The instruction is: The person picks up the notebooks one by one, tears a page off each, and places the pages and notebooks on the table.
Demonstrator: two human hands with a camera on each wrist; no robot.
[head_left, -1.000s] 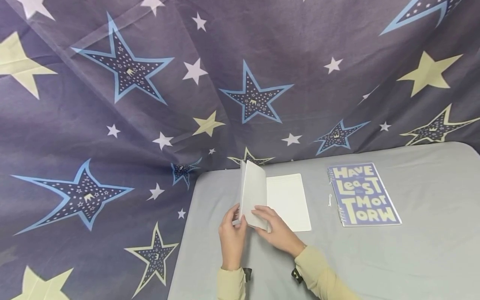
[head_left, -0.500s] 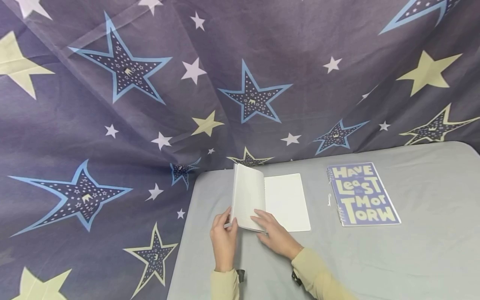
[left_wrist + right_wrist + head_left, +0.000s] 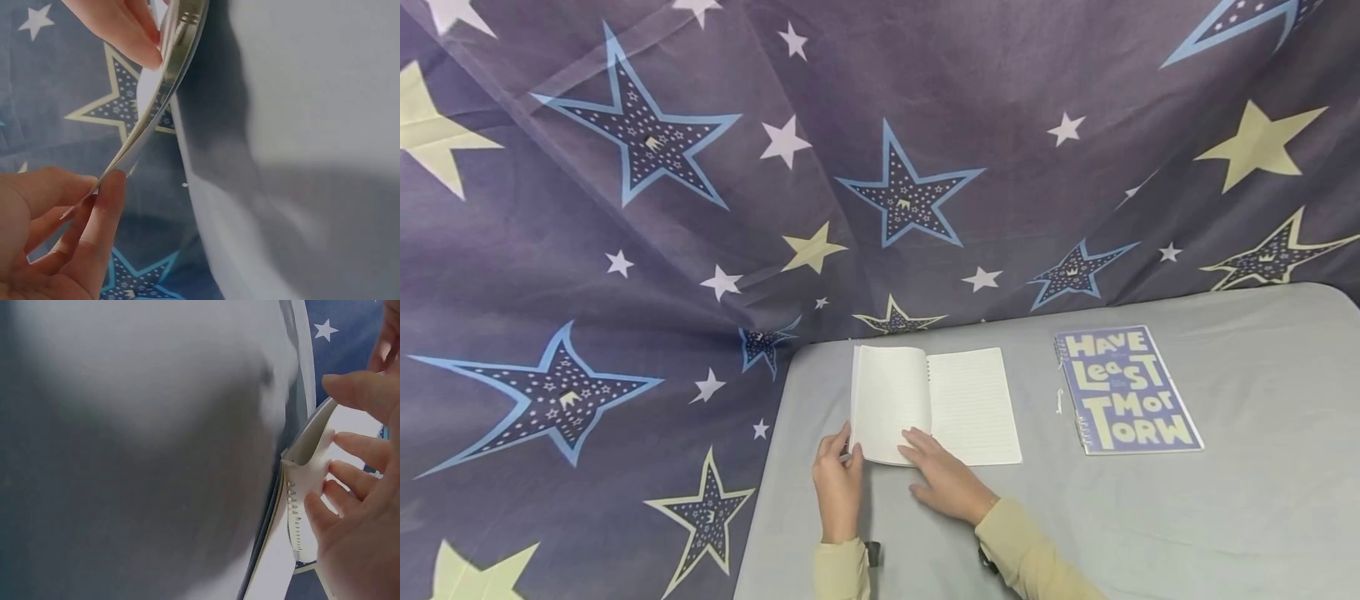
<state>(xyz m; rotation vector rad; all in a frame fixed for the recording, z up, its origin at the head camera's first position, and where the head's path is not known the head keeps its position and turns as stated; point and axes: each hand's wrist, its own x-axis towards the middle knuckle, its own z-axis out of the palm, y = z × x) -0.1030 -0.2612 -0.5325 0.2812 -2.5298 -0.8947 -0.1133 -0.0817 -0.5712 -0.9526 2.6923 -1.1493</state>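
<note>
A spiral notebook (image 3: 973,408) lies open on the grey-covered table, its left pages (image 3: 891,392) slightly bowed and its right page faintly lined. At the lower left edge of those pages, my left hand (image 3: 837,487) pinches the sheets and cover between thumb and fingers, as the left wrist view also shows (image 3: 62,231). My right hand (image 3: 951,483) rests its fingertips on the lower part of the left pages, near the spiral; in the right wrist view its fingers (image 3: 350,478) are spread over the paper beside the punched holes.
A second spiral notebook (image 3: 1127,392) with a blue cover and large pale lettering lies to the right. Beside its spiral is a small white strip (image 3: 1059,401). Dark fabric with stars (image 3: 910,183) hangs behind and left of the grey table cover (image 3: 1262,517).
The raised left pages have swung down to the left and now lie nearly flat. My left hand moved left and slightly down with their edge; my right hand stayed on the pages.
</note>
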